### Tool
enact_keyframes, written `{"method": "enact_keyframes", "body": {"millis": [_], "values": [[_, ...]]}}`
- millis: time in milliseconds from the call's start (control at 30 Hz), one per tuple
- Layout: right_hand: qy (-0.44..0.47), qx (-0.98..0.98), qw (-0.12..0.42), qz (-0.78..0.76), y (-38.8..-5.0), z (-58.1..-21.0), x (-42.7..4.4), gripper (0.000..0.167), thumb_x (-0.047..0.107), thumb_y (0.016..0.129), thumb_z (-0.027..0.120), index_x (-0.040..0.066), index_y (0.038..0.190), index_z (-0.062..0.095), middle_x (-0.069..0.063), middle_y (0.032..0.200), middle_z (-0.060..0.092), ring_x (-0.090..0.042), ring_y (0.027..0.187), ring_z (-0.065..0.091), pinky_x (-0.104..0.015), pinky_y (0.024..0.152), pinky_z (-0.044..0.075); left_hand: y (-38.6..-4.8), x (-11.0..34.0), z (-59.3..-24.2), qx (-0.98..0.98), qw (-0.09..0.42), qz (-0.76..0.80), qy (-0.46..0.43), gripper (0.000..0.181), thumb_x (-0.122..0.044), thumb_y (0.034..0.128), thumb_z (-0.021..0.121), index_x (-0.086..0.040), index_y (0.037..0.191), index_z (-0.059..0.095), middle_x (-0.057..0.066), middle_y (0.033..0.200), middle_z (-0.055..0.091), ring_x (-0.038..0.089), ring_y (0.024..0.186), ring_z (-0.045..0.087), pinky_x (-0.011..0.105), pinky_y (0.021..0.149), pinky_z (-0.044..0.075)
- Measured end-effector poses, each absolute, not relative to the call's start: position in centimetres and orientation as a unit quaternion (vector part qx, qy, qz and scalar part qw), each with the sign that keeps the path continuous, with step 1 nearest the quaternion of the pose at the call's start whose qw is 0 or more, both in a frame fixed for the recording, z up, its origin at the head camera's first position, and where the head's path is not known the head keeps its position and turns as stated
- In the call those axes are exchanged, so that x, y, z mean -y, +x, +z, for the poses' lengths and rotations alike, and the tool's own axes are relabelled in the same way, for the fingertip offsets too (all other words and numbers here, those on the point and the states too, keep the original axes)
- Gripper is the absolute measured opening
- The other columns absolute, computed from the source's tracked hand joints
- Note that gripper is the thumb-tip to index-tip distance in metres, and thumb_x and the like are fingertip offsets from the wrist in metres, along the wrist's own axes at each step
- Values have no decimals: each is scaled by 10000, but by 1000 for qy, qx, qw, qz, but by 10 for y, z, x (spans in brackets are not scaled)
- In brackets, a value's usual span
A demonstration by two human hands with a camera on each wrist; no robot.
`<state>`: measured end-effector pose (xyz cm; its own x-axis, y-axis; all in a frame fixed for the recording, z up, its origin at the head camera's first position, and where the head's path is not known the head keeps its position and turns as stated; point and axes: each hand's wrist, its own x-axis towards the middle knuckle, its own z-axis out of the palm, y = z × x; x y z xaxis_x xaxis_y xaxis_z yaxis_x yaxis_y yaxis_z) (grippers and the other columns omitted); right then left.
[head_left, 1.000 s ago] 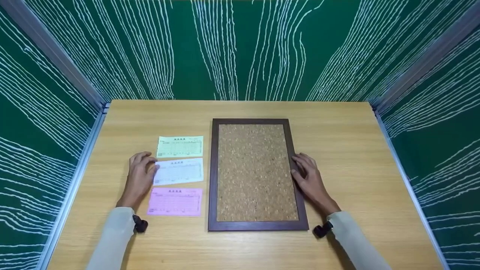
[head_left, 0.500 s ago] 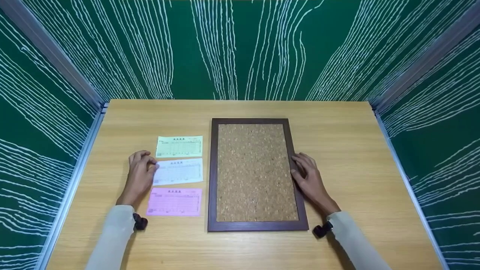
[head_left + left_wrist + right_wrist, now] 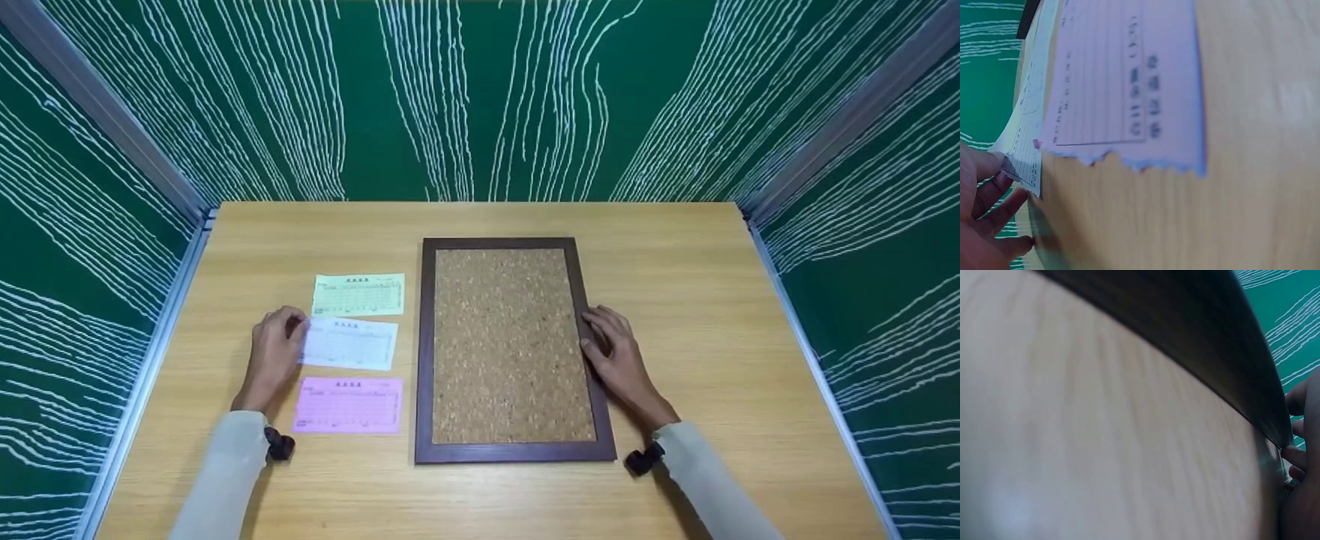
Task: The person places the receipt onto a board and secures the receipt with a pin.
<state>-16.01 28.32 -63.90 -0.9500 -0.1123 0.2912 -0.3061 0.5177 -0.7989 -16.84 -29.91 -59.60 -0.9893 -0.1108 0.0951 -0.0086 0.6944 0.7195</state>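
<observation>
My left hand (image 3: pixel 271 356) pinches the left edge of a pale bluish-white printed slip (image 3: pixel 351 343) between thumb and fingers. In the left wrist view, that slip (image 3: pixel 1026 121) is bent up at the pinched end. A green slip (image 3: pixel 360 295) lies just behind it and a pink slip (image 3: pixel 349 406) in front, both flat; the pink slip (image 3: pixel 1112 84) has a ragged edge in the left wrist view. My right hand (image 3: pixel 619 356) rests with its fingertips against the right side of a cork board (image 3: pixel 510 345) with a dark brown frame. In the right wrist view, fingers (image 3: pixel 1296 455) touch the frame (image 3: pixel 1185 332).
The wooden table (image 3: pixel 705 315) carries the board at its middle and the slips to its left. Green walls (image 3: pixel 495 97) with white wavy lines enclose the table at the back and both sides. Small dark devices (image 3: pixel 280 444) are strapped at both wrists.
The bluish-white slip has shifted slightly left and turned a little, its right end now lower. My left fingers have drawn together on its edge. The right hand and board stay in place.
</observation>
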Motion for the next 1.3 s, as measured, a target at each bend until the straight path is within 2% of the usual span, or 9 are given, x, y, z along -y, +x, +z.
{"method": "enact_keyframes", "body": {"millis": [200, 533, 667, 833, 933, 1033, 1133, 1233, 1300], "values": [[116, 865, 95, 479, -160, -638, -282, 451, -7, 1024, 703, -39, 1472, 654, -251, 1583, 563, -428, 1566, 385, -619, 1275, 287, -170, 297, -591, 919, 78, -384, 31, 136, 7, 1101, 619, 54, 1181, 718, 208, 1133, 713, 313, 1048, 656, 410, 892, 536], [117, 864, 99, 479, -160, -636, -282, 440, -26, 1015, 699, -55, 1452, 662, -258, 1569, 576, -445, 1563, 382, -656, 1274, 272, -168, 294, -582, 917, 88, -388, 23, 184, 32, 1099, 612, 83, 1230, 731, 238, 1187, 723, 365, 1121, 691, 490, 974, 585], [116, 865, 97, 478, -160, -635, -282, 439, -23, 1017, 697, -51, 1454, 663, -252, 1569, 578, -442, 1566, 382, -648, 1276, 272, -164, 295, -578, 919, 88, -385, 26, 179, 39, 1095, 613, 59, 1219, 741, 217, 1184, 729, 343, 1093, 705, 400, 923, 586], [115, 867, 94, 475, -159, -633, -282, 441, -15, 1022, 695, -43, 1461, 661, -244, 1571, 581, -435, 1569, 383, -648, 1282, 269, -163, 295, -577, 918, 101, -384, 22, 144, 54, 1073, 644, 52, 1164, 755, 204, 1131, 747, 316, 1004, 718, 178, 801, 517], [116, 867, 96, 474, -159, -634, -282, 443, -20, 1018, 700, -47, 1459, 661, -249, 1569, 581, -441, 1564, 387, -652, 1281, 268, -162, 296, -576, 915, 104, -389, 18, 135, 61, 1066, 653, 60, 1153, 757, 208, 1124, 750, 315, 996, 719, 127, 780, 487], [116, 866, 96, 476, -159, -634, -282, 446, -26, 1018, 700, -47, 1461, 659, -252, 1574, 576, -441, 1568, 384, -635, 1282, 270, -162, 295, -575, 913, 103, -395, 15, 142, 62, 1069, 646, 67, 1161, 754, 211, 1143, 750, 319, 1035, 717, 178, 838, 531], [110, 863, 88, 484, -159, -634, -283, 446, -24, 1030, 691, -42, 1474, 651, -248, 1599, 548, -424, 1581, 368, -602, 1275, 306, -162, 295, -574, 912, 103, -396, 11, 138, 66, 1066, 647, 77, 1151, 755, 219, 1149, 756, 332, 1054, 722, 311, 893, 586], [105, 861, 79, 491, -158, -634, -283, 449, -12, 1044, 683, -33, 1490, 640, -240, 1622, 524, -407, 1594, 350, -576, 1268, 324, -162, 296, -574, 913, 103, -395, 9, 136, 64, 1062, 652, 76, 1145, 759, 219, 1153, 763, 336, 1058, 728, 410, 911, 602], [103, 861, 75, 493, -158, -634, -283, 450, -5, 1049, 681, -29, 1496, 637, -236, 1626, 520, -403, 1597, 345, -568, 1271, 317, -162, 296, -574, 914, 101, -394, 9, 136, 60, 1063, 653, 71, 1145, 762, 215, 1154, 766, 332, 1057, 731, 429, 910, 604]]}}
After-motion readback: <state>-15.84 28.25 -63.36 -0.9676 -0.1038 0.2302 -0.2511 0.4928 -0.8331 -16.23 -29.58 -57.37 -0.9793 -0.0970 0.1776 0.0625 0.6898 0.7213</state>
